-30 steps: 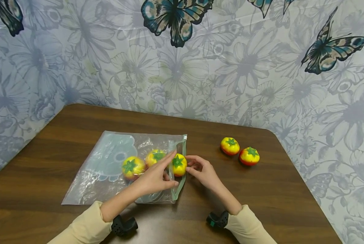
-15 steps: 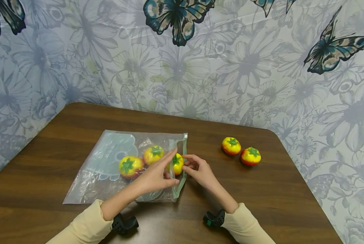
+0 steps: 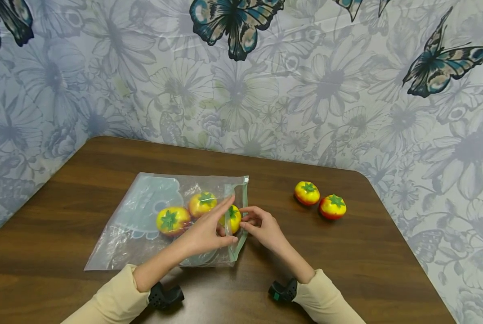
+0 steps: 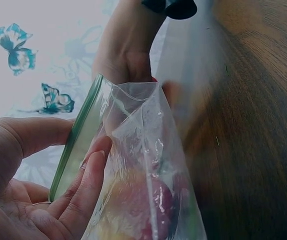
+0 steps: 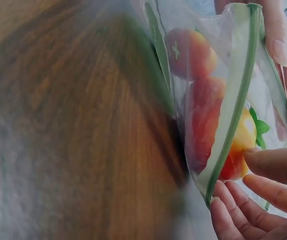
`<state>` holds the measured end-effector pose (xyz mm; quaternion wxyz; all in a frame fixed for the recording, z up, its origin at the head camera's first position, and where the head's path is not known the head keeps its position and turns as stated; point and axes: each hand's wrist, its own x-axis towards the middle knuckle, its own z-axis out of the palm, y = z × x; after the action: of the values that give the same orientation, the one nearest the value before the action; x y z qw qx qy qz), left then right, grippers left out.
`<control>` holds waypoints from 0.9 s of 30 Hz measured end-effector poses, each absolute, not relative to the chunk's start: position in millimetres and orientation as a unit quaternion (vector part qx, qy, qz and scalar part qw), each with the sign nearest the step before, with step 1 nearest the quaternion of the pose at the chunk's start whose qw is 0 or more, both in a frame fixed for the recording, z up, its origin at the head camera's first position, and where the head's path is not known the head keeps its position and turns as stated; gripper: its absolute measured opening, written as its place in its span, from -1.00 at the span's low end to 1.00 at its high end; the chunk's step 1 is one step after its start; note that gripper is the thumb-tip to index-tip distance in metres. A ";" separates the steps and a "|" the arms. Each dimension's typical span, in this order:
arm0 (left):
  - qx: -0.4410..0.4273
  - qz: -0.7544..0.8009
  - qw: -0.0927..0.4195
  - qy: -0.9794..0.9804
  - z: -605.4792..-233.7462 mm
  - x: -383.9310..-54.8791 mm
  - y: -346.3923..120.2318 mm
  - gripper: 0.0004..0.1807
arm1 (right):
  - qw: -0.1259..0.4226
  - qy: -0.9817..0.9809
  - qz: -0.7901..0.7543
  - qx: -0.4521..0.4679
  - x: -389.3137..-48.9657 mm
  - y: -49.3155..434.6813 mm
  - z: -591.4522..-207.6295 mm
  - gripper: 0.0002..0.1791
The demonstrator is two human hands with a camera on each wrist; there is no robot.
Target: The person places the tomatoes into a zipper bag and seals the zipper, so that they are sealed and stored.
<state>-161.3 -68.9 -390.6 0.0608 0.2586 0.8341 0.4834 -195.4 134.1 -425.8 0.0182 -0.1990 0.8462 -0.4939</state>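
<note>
- Print on the clear plastic bag point(image 3: 112, 256): a pale blue scalloped motif point(image 3: 144, 202); a small white mark sits at the far corner, by the green strip point(image 3: 244, 198) edging the mouth.
- Compared with a second ago, the mouth fruit point(image 3: 235, 220) is farther in, and the right hand point(image 3: 263, 227) has followed it leftward.
- Deeper in the bag, the near fruit point(image 3: 172, 220) and far fruit point(image 3: 202, 204) have shifted slightly left too.
- All three are round, yellow and red, with green star-shaped tops.
- Right hand: thumb and fingers grip the mouth fruit by its right side, at the bag's opening.
- Left hand point(image 3: 205, 234): fingers and thumb stretched apart, touching the plastic at the mouth.
- Two matching loose fruits point(image 3: 332, 207) stand on the brown bench point(image 3: 367, 252), right of the bag, unmoved.
</note>
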 end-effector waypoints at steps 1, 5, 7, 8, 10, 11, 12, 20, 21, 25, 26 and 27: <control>0.259 0.483 0.060 0.834 -390.9 -161.4 -68.9 0.03 | 0.017 0.848 -0.491 -0.199 -195.5 133.3 -425.7 -0.66; 0.266 0.482 0.056 0.833 -391.7 -162.1 -69.1 0.02 | 0.012 0.854 -0.480 -0.200 -196.6 129.9 -425.6 -0.66; 0.270 0.482 0.055 0.832 -392.2 -162.6 -69.1 0.02 | 0.009 0.855 -0.477 -0.203 -197.2 128.1 -425.7 -0.66; 0.272 0.482 0.055 0.831 -392.5 -162.9 -69.0 0.01 | 0.008 0.856 -0.476 -0.204 -197.3 127.1 -425.6 -0.66; 0.274 0.484 0.055 0.829 -393.0 -163.4 -69.1 0.00 | 0.006 0.856 -0.473 -0.208 -197.4 125.3 -425.6 -0.66; 0.275 0.485 0.054 0.828 -393.2 -163.6 -69.1 0.00 | 0.003 0.856 -0.472 -0.209 -197.4 124.2 -425.4 -0.65; 0.276 0.485 0.053 0.828 -393.1 -163.8 -69.2 0.00 | 0.001 0.856 -0.472 -0.210 -197.5 123.2 -425.4 -0.65; 0.275 0.485 0.058 0.828 -392.3 -163.5 -69.0 0.00 | 0.003 0.852 -0.477 -0.216 -198.4 114.2 -425.5 -0.63; 0.275 0.485 0.059 0.828 -392.3 -163.5 -69.0 0.00 | 0.005 0.852 -0.477 -0.217 -198.5 113.3 -425.6 -0.62; 0.276 0.487 0.061 0.826 -392.4 -163.4 -68.6 0.00 | 0.017 0.845 -0.487 -0.218 -199.4 110.7 -426.3 -0.62; 0.275 0.488 0.061 0.826 -392.3 -163.3 -68.5 0.00 | 0.021 0.844 -0.489 -0.218 -200.0 110.3 -426.9 -0.61; 0.275 0.488 0.061 0.826 -392.4 -163.2 -68.4 0.00 | 0.024 0.843 -0.492 -0.217 -200.5 109.9 -427.1 -0.62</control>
<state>-163.2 -68.4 -392.4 0.0612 0.2751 0.8263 0.4877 -200.5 109.9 -427.1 0.0240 -0.2174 0.8429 -0.4915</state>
